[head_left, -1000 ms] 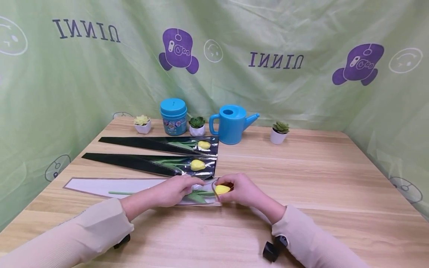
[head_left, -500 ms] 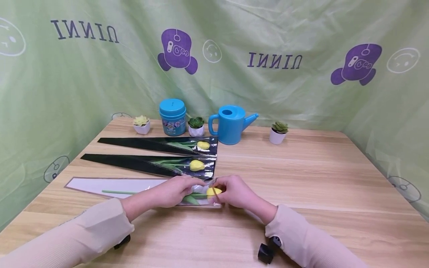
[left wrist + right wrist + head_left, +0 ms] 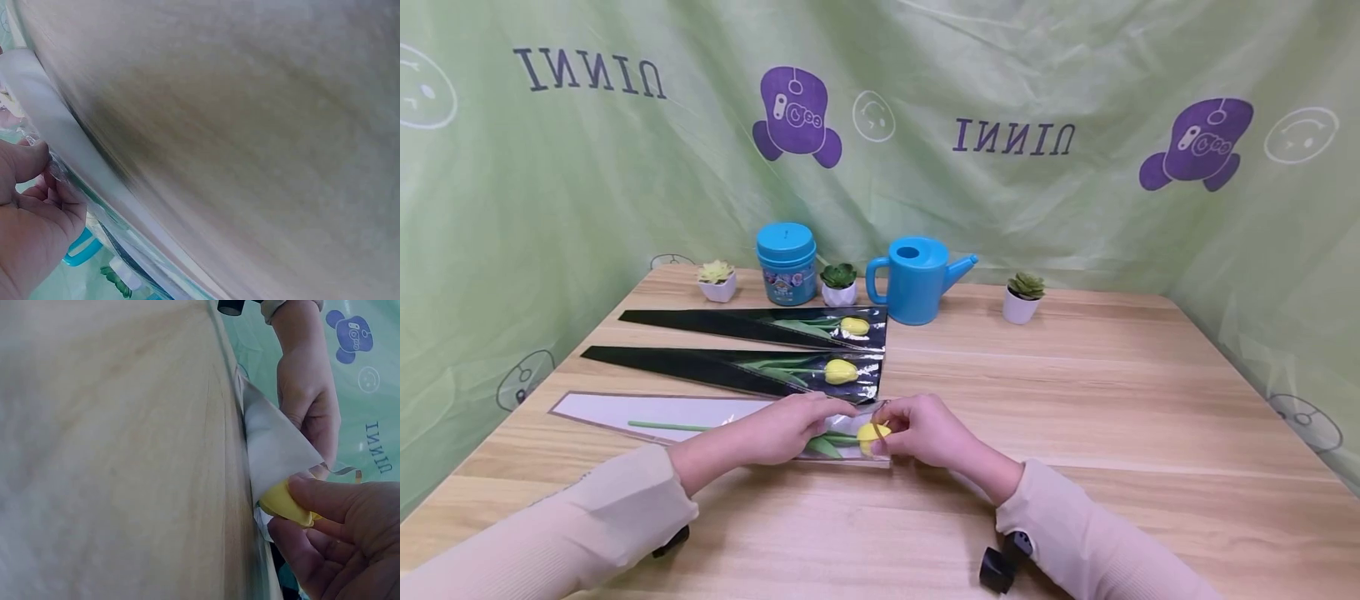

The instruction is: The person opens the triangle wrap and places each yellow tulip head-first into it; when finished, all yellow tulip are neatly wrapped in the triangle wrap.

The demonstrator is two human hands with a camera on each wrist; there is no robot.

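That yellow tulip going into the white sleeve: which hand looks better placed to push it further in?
Probably the right hand: it pinches the tulip's bloom at the sleeve's open end, while the left hand holds the sleeve's mouth.

tulip in sleeve on table

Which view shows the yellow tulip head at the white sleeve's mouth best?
Right wrist: the tulip head fills the frame, pinched by the right hand at the white sleeve. In the head view it is small; the left wrist view shows none of it.
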